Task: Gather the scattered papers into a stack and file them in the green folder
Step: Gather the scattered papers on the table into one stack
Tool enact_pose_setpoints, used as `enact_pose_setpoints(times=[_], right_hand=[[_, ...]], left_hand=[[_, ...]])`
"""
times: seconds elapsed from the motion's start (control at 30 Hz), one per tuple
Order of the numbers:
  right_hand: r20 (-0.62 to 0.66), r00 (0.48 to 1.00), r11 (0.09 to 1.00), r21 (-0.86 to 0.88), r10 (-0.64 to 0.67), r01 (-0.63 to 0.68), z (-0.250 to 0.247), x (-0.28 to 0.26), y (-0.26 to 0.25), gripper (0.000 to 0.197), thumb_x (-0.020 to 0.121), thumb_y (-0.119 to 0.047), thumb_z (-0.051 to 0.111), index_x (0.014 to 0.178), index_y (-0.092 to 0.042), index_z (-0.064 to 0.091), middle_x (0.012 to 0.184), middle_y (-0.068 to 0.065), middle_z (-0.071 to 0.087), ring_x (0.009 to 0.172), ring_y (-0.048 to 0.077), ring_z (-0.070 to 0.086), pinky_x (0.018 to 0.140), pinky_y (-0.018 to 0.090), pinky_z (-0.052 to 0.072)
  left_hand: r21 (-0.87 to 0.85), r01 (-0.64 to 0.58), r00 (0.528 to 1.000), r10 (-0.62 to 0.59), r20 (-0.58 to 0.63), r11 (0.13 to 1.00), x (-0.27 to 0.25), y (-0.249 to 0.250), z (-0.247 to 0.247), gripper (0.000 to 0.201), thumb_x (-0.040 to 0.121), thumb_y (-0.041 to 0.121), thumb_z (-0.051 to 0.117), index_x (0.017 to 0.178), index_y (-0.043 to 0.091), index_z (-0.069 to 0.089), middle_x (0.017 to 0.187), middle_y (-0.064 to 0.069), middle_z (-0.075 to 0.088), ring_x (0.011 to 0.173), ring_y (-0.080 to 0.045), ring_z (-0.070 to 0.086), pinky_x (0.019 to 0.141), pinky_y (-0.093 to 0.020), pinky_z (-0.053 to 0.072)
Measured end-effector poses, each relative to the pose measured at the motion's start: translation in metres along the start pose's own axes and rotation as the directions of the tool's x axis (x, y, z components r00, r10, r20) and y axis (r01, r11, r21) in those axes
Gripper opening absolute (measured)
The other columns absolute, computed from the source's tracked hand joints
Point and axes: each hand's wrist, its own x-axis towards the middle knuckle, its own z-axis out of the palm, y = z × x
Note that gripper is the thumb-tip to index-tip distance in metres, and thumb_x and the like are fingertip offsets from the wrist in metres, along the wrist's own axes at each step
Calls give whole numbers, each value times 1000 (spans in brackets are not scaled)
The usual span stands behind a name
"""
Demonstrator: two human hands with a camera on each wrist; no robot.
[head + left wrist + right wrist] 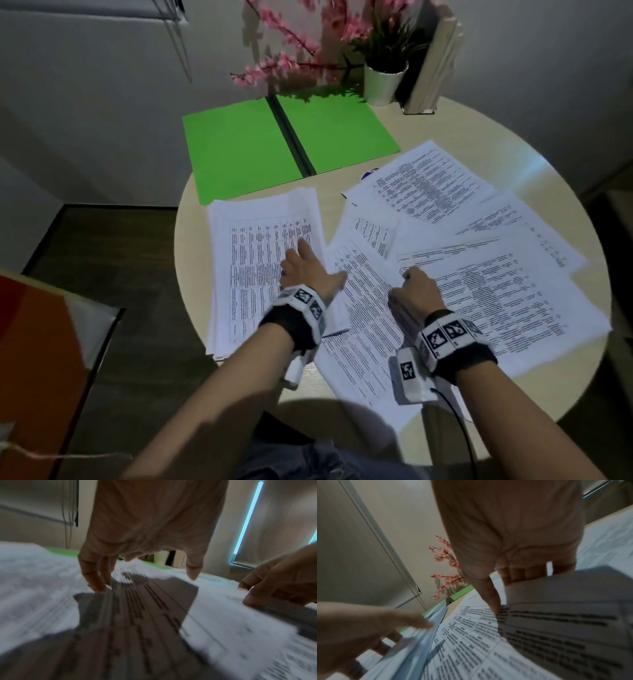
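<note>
A person is gathering printed papers on a round, pale worktop [513,144], and the collecting step is under way, with nothing filed yet. The left hand [303,270] is lying flat, fingers straight and spread, pressing on a thick stack of papers [260,267] at the near left of the worktop; its grip is apart and curled around nothing. The right hand [416,289] is just beside it to the right, its grip clamped on the edge of a loose sheet [363,291], with the thumb on top and the curled fingers tucked beneath. More scattered papers [496,260] are fanning out, overlapping, across the right half of the worktop. The green folder [291,144] is lying open and flat at the far side, beyond the stack, with nothing inside. A potted plant [385,80] with pink blossoms is standing behind it. The next move likely calls for sliding the pinched sheet leftward onto the stack while the left hand is steadying it, then repeating for the remaining sheets. Thin sheets may drag their neighbours along.
</note>
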Motion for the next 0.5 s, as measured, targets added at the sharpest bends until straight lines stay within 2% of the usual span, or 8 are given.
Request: enact_pose_setpoints(times=[0.03, 0.07, 0.13, 0.17, 0.27, 0.37, 0.43, 0.5], right_hand=[[12, 999, 999, 8, -49, 49, 1, -1, 5, 7, 79, -10, 59, 80, -3, 56, 75, 11, 55, 78, 27, 53, 56, 25, 38], [-3, 996, 996, 36, -87, 87, 1, -1, 10, 9, 78, -8, 59, 72, -2, 57, 68, 11, 54, 71, 25, 52, 52, 23, 35], [-68, 992, 982, 152, -107, 116, -1, -1, 14, 15, 77, -6, 58, 64, 1, 59, 60, 13, 52, 61, 24, 52, 53, 25, 39], [-113, 989, 975, 186, -99, 119, -3, 1, 15, 19, 77, -5, 57, 58, -2, 56, 56, 11, 50, 57, 23, 50, 52, 25, 37], [-246, 968, 977, 188, -57, 105, -15, 3, 12, 23, 80, -2, 52, 57, -6, 51, 51, 8, 43, 50, 21, 40, 46, 23, 25], [-338, 941, 933, 336, -8, 129, -17, 9, 0, 33, 82, 1, 45, 53, -11, 34, 47, 4, 29, 46, 20, 29, 49, 25, 23], [-303, 953, 920, 364, -28, 143, -6, 11, -16, 31, 82, 2, 41, 56, -10, 31, 51, 4, 26, 49, 18, 25, 49, 26, 18], [-195, 978, 908, 391, -76, 149, 9, 11, -39, 31, 83, 5, 39, 57, -10, 30, 53, 4, 26, 51, 17, 24, 47, 25, 16]], left_hand=[[54, 12, 1000, -13, 18, 998, -2, 3, 11, 108, 74, 46, 64, 149, 14, -7, 156, -18, 2, 142, -39, 9, 109, -54, 26], [111, 28, 999, -30, 13, 993, -2, 5, 17, 108, 73, 43, 66, 148, 12, -6, 154, -19, 6, 140, -40, 13, 107, -54, 30], [195, 47, 998, -40, -42, 980, 0, 8, 15, 99, 77, 33, 66, 147, 4, 3, 148, -23, 17, 133, -42, 24, 103, -49, 37], [201, 47, 998, -38, -50, 978, 2, 9, 9, 89, 80, 28, 64, 145, -1, 10, 144, -24, 22, 129, -42, 31, 102, -46, 39], [4, 46, 998, -45, -43, 999, 9, 6, -21, 54, 86, 14, 58, 132, -3, 37, 137, -20, 33, 117, -40, 47, 92, -39, 46], [-166, -11, 985, -17, -169, 986, 9, 2, -52, 37, 83, 5, 53, 120, -4, 50, 123, -19, 46, 84, -33, 55, 64, -29, 45], [-208, -68, 979, 25, -202, 976, 7, 5, -62, 35, 82, 3, 51, 116, -6, 52, 109, -17, 48, 68, -25, 50, 46, -25, 38], [-222, -108, 984, 74, -159, 969, 2, 10, -61, 33, 83, 2, 49, 115, -5, 52, 106, -19, 44, 68, -24, 47, 43, -20, 34]])
